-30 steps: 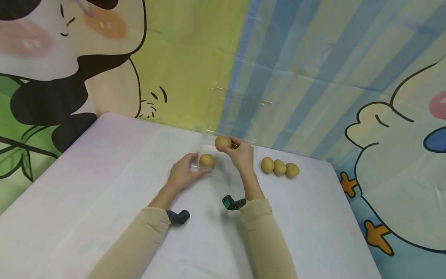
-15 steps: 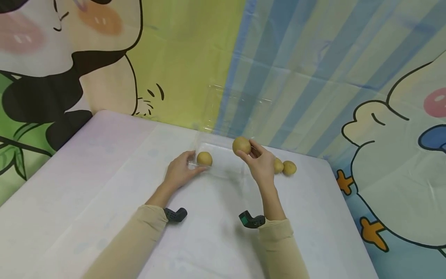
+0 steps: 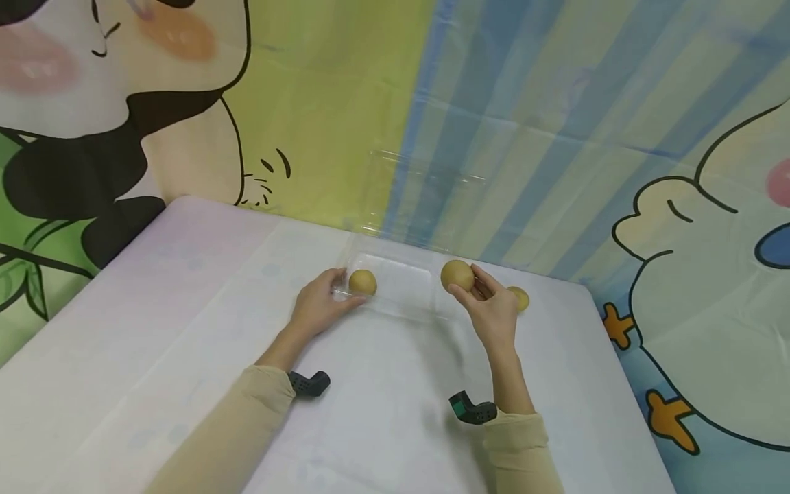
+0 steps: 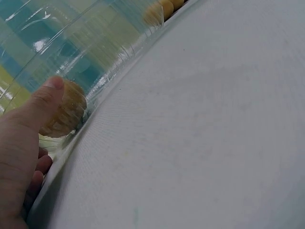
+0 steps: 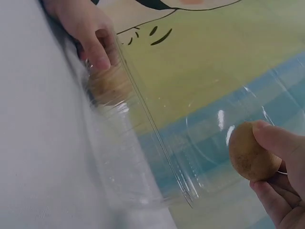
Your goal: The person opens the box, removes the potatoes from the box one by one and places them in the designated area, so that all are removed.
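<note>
A clear plastic box [image 3: 398, 307] lies near the back of the table with its lid [image 3: 426, 175] raised behind it. My left hand [image 3: 317, 302] grips the box's left end, thumb along the front wall in the left wrist view. Inside that end rests a potato [image 3: 363, 282], seen through the plastic. My right hand [image 3: 496, 312] pinches another potato [image 3: 457, 275] between thumb and fingers, in the air to the right of the box. Behind this hand one potato [image 3: 520, 298] of the row on the table shows; the others are hidden in the head view.
The white table [image 3: 370, 412] ends at a back edge against a printed curtain [image 3: 524, 137]. Loose potatoes [image 4: 159, 12] lie beyond the box's right end in the left wrist view. Each wrist carries a black camera [image 3: 472, 409].
My right hand has moved right with its potato, from above the box to beyond its right end. It now covers most of the potato row. My left hand keeps its grip on the box.
</note>
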Motion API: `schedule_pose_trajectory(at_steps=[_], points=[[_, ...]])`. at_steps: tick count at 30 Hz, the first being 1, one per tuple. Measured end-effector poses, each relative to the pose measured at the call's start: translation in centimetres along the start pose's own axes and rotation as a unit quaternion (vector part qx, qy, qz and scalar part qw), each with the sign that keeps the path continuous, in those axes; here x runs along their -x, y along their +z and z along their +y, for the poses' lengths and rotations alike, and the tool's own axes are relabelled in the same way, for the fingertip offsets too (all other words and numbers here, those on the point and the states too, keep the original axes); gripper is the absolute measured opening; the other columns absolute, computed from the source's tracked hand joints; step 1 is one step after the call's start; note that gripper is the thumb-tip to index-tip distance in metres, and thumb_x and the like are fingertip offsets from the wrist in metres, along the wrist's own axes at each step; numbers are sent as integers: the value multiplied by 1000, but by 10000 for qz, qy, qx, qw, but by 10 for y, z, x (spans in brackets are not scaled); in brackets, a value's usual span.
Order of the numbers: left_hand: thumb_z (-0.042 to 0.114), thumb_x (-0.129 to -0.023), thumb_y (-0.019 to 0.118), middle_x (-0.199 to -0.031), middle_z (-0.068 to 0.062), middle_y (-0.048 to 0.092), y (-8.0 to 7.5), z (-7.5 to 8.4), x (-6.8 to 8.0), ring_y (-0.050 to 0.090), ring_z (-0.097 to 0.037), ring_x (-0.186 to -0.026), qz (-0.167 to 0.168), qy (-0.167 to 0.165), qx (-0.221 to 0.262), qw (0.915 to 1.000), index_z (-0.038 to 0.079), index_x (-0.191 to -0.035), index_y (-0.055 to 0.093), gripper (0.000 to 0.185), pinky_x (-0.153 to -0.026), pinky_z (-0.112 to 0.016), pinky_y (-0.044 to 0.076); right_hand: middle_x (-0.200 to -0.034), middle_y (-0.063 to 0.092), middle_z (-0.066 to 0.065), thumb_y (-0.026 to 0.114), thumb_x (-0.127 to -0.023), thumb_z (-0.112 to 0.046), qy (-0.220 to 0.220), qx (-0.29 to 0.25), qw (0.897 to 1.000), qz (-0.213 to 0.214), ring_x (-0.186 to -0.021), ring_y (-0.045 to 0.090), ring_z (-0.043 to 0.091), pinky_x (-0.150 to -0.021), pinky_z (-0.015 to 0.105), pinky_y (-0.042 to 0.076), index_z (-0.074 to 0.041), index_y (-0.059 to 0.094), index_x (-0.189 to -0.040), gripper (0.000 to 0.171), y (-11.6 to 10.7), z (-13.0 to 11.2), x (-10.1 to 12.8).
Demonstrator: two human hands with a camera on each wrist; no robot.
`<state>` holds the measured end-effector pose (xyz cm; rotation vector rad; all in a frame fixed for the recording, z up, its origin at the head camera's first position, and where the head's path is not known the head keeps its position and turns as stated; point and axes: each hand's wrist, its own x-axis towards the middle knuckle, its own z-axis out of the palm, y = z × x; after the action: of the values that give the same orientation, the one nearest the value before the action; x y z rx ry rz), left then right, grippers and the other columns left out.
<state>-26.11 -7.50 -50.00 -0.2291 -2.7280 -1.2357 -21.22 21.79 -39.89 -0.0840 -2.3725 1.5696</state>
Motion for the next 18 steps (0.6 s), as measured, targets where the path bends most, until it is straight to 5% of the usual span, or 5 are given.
schedule_pose_trajectory(at_steps=[11,18], points=[[66,-64,64,-125,-4,57,1,-3,1,55,-25,-108,-12,-83,2,10000,13,-129,46,86,-87,-42,46,-117,59,14,77,-66,-31,-289,320,9989,169,-106,60,20,-80,13,49,-11,56,-122,63,-20,14,-6],[65,-66,65,-125,-5,56,2,-2,-1,55,-25,-110,-52,-13,-5,10000,13,-130,45,85,-89,-42,46,-126,55,10,77,-66,-32,270,421,9987,96,-112,57,19,-83,13,48,-12,54,-125,67,-42,39,-13]])
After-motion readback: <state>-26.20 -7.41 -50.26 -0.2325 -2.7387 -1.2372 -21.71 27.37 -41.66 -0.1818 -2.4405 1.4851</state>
